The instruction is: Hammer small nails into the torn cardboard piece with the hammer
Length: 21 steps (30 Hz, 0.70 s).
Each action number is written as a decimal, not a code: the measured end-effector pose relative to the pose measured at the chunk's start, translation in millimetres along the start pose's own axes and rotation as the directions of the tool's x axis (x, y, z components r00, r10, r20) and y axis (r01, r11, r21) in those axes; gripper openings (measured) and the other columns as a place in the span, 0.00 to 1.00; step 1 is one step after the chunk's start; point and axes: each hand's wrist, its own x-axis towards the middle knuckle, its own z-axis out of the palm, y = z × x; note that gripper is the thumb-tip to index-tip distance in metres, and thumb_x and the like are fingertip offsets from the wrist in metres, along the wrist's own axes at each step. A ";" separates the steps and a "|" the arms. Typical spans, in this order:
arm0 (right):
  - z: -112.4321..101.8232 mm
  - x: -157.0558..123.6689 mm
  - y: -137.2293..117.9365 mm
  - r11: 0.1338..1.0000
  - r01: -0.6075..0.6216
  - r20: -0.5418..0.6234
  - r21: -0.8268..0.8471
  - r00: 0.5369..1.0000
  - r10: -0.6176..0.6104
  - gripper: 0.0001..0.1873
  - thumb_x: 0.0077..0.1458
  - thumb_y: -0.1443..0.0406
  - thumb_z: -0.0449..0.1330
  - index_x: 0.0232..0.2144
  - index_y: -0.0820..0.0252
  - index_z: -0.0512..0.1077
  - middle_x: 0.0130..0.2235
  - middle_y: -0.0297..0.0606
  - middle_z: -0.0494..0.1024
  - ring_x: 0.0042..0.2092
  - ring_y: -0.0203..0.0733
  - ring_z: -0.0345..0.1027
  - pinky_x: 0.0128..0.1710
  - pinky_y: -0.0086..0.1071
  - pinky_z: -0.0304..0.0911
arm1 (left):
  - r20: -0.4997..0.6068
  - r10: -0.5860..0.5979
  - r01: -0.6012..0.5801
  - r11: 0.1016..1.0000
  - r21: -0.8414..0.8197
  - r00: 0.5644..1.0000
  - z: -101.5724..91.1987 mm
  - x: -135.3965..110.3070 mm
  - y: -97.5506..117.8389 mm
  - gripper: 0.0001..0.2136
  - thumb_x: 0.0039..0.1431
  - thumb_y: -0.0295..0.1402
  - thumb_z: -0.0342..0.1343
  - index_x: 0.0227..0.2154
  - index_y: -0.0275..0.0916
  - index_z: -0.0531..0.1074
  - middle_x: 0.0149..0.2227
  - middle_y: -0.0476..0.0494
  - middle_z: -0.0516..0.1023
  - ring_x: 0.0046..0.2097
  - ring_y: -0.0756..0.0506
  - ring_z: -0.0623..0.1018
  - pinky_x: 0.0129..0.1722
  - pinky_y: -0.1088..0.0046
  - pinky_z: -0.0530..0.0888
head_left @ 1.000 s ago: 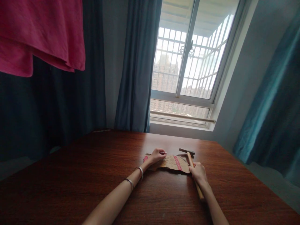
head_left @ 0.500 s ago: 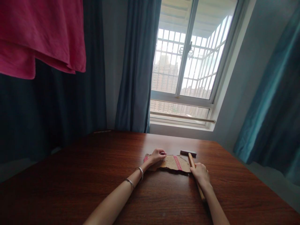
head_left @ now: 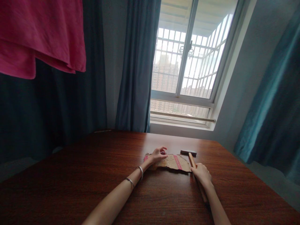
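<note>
My left hand is over the left part of a flat brown cardboard piece, with thumb and index finger apart and nothing visible between their tips. A dark red patch with pale dots shows at its other, curled fingers; I cannot make out what it is. Small dots cover the cardboard, and pink bands cross it. My right hand is wrapped round the wooden handle of a hammer, just right of the cardboard. The hammer's dark head points away from me, near the cardboard's far right corner.
Everything lies on a brown wooden table. Behind its far edge are a barred window and a blue curtain. A pink cloth hangs at upper left. Another blue curtain hangs on the right.
My left thumb and index finger have come apart, the index finger lifting away from the earlier pinch. The right hand and hammer have barely moved.
</note>
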 end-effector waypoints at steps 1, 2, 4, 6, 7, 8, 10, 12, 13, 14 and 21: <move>-0.6 0.6 0.8 1.000 0.002 -0.023 -0.009 1.000 -0.002 0.22 0.49 0.54 0.53 0.43 0.57 0.73 0.42 0.52 0.75 0.44 0.56 0.70 0.38 0.41 0.63 | -0.018 0.009 -0.009 1.000 -0.011 1.000 -1.0 -0.2 2.5 0.21 0.43 0.35 0.61 0.43 0.36 0.71 0.32 0.44 0.76 0.35 0.46 0.75 0.35 0.73 0.70; -1.4 1.5 1.6 1.000 0.001 -0.055 -0.019 0.999 -0.002 0.23 0.49 0.55 0.53 0.45 0.58 0.73 0.43 0.53 0.75 0.44 0.56 0.70 0.39 0.41 0.63 | -0.034 0.011 -0.012 1.000 -0.024 0.999 -2.4 -0.1 5.7 0.24 0.43 0.37 0.61 0.45 0.36 0.69 0.33 0.45 0.76 0.35 0.46 0.75 0.35 0.72 0.71; -3.1 3.6 2.6 1.000 0.005 -0.124 -0.031 0.992 -0.009 0.25 0.50 0.57 0.52 0.49 0.58 0.69 0.46 0.53 0.73 0.45 0.55 0.69 0.40 0.41 0.62 | -0.043 0.005 -0.008 0.998 -0.070 0.999 -6.5 1.3 14.3 0.27 0.44 0.39 0.61 0.49 0.36 0.66 0.33 0.44 0.75 0.36 0.46 0.75 0.36 0.72 0.71; -4.3 5.6 2.3 0.999 0.033 -0.183 -0.018 0.983 -0.036 0.26 0.51 0.58 0.51 0.51 0.59 0.68 0.46 0.53 0.72 0.45 0.54 0.68 0.42 0.39 0.61 | -0.033 0.020 -0.024 0.992 -0.127 0.999 -13.1 4.9 25.2 0.28 0.46 0.41 0.60 0.50 0.35 0.65 0.34 0.43 0.75 0.37 0.46 0.75 0.37 0.71 0.71; -4.6 6.1 1.5 0.998 0.059 -0.207 -0.005 0.977 -0.058 0.25 0.51 0.58 0.51 0.51 0.60 0.68 0.45 0.52 0.72 0.45 0.53 0.68 0.42 0.38 0.61 | -0.032 0.039 -0.043 0.988 -0.145 0.999 -17.3 7.6 31.3 0.27 0.47 0.41 0.59 0.50 0.35 0.65 0.35 0.42 0.75 0.38 0.46 0.75 0.38 0.71 0.70; -4.6 6.2 0.5 0.996 0.087 -0.230 0.011 0.970 -0.082 0.24 0.52 0.58 0.51 0.50 0.60 0.69 0.44 0.51 0.72 0.45 0.51 0.68 0.43 0.37 0.61 | -0.044 0.059 -0.065 0.987 -0.148 0.997 -22.4 10.9 37.7 0.26 0.49 0.42 0.58 0.50 0.35 0.65 0.35 0.42 0.75 0.38 0.46 0.74 0.38 0.72 0.70; -4.2 5.0 -2.4 0.989 0.141 -0.275 0.041 0.953 -0.124 0.21 0.53 0.59 0.50 0.47 0.59 0.71 0.42 0.49 0.73 0.44 0.48 0.67 0.43 0.35 0.60 | -0.077 0.082 -0.091 0.990 -0.110 0.994 -35.0 18.2 51.2 0.21 0.51 0.43 0.55 0.45 0.34 0.70 0.34 0.42 0.76 0.37 0.46 0.74 0.37 0.72 0.70; -4.0 2.4 -5.3 0.982 0.180 -0.314 0.063 0.937 -0.152 0.19 0.54 0.60 0.49 0.44 0.59 0.72 0.41 0.47 0.73 0.43 0.46 0.67 0.42 0.33 0.60 | -0.115 0.092 -0.095 0.995 -0.027 0.989 -50.9 24.4 65.1 0.17 0.51 0.43 0.55 0.36 0.34 0.74 0.31 0.42 0.76 0.35 0.47 0.74 0.34 0.73 0.69; -4.1 1.0 -6.7 0.979 0.192 -0.329 0.070 0.931 -0.159 0.18 0.54 0.61 0.49 0.43 0.59 0.72 0.40 0.47 0.73 0.42 0.46 0.67 0.42 0.33 0.60 | -0.128 0.091 -0.090 0.996 0.014 0.988 -59.8 26.1 71.8 0.16 0.50 0.43 0.55 0.32 0.34 0.75 0.30 0.42 0.76 0.34 0.47 0.74 0.33 0.73 0.69; -4.3 -0.4 -7.9 0.976 0.204 -0.342 0.077 0.925 -0.166 0.18 0.55 0.61 0.49 0.42 0.59 0.73 0.40 0.46 0.73 0.42 0.45 0.67 0.41 0.32 0.59 | -0.138 0.082 -0.077 0.996 0.038 0.987 -68.9 26.3 78.1 0.15 0.50 0.43 0.55 0.31 0.34 0.75 0.30 0.42 0.76 0.33 0.47 0.73 0.31 0.74 0.69; -5.8 -7.7 -18.0 0.960 0.259 -0.363 0.109 0.909 -0.204 0.15 0.55 0.65 0.49 0.39 0.59 0.74 0.37 0.43 0.73 0.38 0.41 0.68 0.35 0.29 0.58 | 0.212 -0.123 0.067 0.965 0.253 0.969 -109.9 -23.6 89.4 0.10 0.42 0.37 0.59 0.23 0.33 0.76 0.20 0.46 0.74 0.23 0.49 0.70 0.22 0.77 0.62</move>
